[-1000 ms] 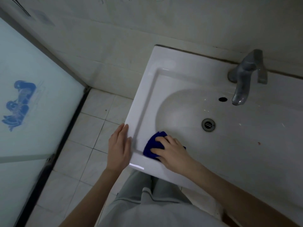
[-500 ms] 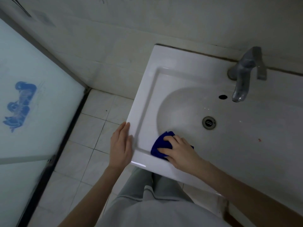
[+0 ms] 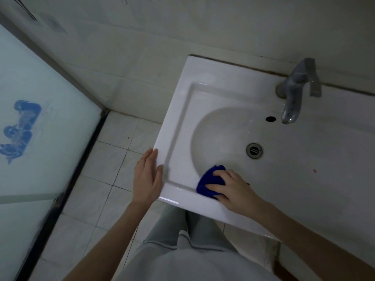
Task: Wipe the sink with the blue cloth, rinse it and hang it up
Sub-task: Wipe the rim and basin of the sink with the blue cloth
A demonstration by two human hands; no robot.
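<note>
The white sink (image 3: 203,94) fills the right half of the view. A bunched blue cloth (image 3: 210,182) lies on the near inner edge of the basin, pressed down by my right hand (image 3: 233,188), whose fingers cover most of it. My left hand (image 3: 147,177) rests flat on the sink's near left corner, fingers together, holding nothing. The metal tap (image 3: 295,92) stands at the back, its spout over the basin, with no water running. The round drain (image 3: 254,150) sits in the bottom of the basin.
An overflow hole (image 3: 270,118) lies beside the spout. A frosted glass door (image 3: 30,138) with a blue print stands on the left. Pale floor tiles (image 3: 113,163) lie between door and sink. A tiled wall (image 3: 182,27) runs behind.
My right hand has slid the blue cloth to the right along the near edge of the basin. My left hand has stayed on the sink's corner.
</note>
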